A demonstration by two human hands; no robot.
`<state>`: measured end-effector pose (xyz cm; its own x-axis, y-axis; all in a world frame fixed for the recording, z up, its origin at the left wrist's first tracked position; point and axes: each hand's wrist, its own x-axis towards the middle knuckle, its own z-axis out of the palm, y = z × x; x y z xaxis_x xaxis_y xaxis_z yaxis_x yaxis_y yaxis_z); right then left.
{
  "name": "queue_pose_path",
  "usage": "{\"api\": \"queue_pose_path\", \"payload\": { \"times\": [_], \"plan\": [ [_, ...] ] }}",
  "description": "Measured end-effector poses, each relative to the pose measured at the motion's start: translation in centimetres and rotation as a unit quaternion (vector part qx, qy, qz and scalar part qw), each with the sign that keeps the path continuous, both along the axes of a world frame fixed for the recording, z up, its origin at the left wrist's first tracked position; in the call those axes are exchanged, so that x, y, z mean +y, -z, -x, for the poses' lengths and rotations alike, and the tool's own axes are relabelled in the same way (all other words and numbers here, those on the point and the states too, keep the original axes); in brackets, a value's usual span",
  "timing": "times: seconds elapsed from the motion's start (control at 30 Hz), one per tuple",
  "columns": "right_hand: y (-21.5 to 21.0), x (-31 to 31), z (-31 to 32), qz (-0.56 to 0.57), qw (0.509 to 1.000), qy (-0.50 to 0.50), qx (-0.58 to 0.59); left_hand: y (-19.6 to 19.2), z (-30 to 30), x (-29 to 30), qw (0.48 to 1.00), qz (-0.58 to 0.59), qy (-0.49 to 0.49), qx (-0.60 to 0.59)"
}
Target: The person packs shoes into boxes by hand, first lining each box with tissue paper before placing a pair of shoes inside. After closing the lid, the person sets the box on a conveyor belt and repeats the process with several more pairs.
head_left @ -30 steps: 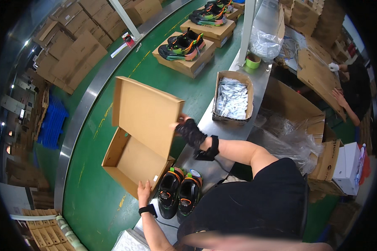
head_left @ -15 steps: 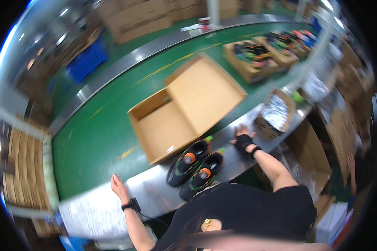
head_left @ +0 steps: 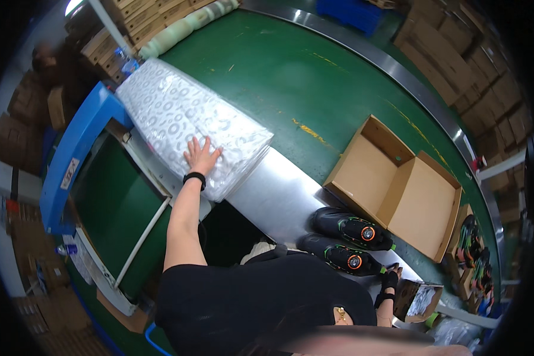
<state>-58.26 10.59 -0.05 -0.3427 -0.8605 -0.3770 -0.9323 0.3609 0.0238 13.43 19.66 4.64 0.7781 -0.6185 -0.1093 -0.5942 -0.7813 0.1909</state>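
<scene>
My left hand (head_left: 202,157) lies with spread fingers on a stack of white sheets with a grey ring pattern (head_left: 178,110), under clear plastic. My right hand (head_left: 391,280), in a black fingerless glove, is low on the metal ledge (head_left: 285,190), just past the heel ends of two shoes; its fingers look stretched out, with nothing visible in them. The near black shoe (head_left: 338,255) and the far black shoe (head_left: 344,227) lie side by side, each with an orange-ringed dial and green trim. Beyond them an opened brown shoebox (head_left: 368,172) rests on the green belt.
At left stands a blue-framed machine (head_left: 80,160) with a green belt. A small carton (head_left: 404,296) holding crumpled silvery sheets stands beyond my right hand. Boxes of shoes (head_left: 469,261) are at far right. A padded roll (head_left: 187,26) lies across the belt's far left end.
The view has swung to the left. My left hand has gone from hovering by the ledge onto the patterned sheets. My right hand stays by the ledge near the shoes.
</scene>
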Motion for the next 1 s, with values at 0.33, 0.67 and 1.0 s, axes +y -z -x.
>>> {"api": "queue_pose_path", "payload": {
  "times": [0.33, 0.67, 1.0],
  "plan": [
    [-1.9, -0.5, 2.2, 0.06, 0.99, -0.004, -0.127, 0.3, 3.1, -0.2, 0.957, 0.19, 0.168, -0.142],
    [-6.0, -7.0, 10.4, 0.376, 0.903, -0.029, -0.208, -3.5, -2.4, 0.6, 0.932, 0.359, 0.041, 0.016],
    [-18.9, -9.4, -13.1, 0.227, 0.792, -0.379, -0.422, -21.4, 18.2, -8.5, 0.811, 0.482, 0.247, 0.222]
  ]
}}
